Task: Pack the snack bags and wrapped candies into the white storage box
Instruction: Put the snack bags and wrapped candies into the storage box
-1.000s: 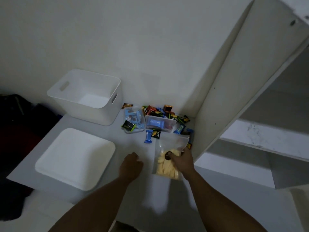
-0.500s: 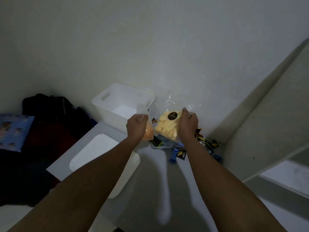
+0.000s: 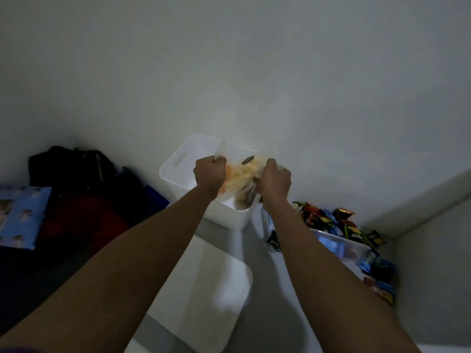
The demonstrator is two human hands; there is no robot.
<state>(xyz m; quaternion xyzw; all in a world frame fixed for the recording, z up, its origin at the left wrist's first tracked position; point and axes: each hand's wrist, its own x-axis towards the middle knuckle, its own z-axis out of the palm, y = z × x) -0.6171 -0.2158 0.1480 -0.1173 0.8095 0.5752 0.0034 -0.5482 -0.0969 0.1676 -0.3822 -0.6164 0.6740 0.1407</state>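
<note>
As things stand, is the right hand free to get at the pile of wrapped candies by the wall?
Probably not yet. The right hand and left hand both grip the clear snack bag of yellow sticks over the white storage box. The wrapped candies lie unobstructed nearby.

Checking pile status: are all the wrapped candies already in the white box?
No: wrapped candies lie on the table, outside the white box.

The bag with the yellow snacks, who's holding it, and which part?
Both hands hold the clear snack bag above the white storage box: the left hand grips its left edge, the right hand its right edge.
</note>
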